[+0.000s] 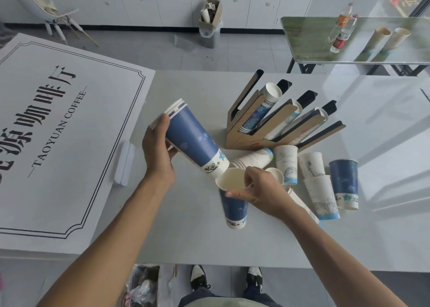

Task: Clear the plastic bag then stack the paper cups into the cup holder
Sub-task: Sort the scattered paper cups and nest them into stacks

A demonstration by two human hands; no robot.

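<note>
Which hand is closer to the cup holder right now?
Right, narrowly. The right hand grips a blue cup just below the cup holder, towards the person. The left hand holds a stack of blue cups further off to the holder's left.

Blue and white cups on a pale grey bench (186, 244)

Blue cup stack (193, 139) with white printed base; tan-and-black cup holder (253, 134); white sign (58, 143), black lettering.
</note>
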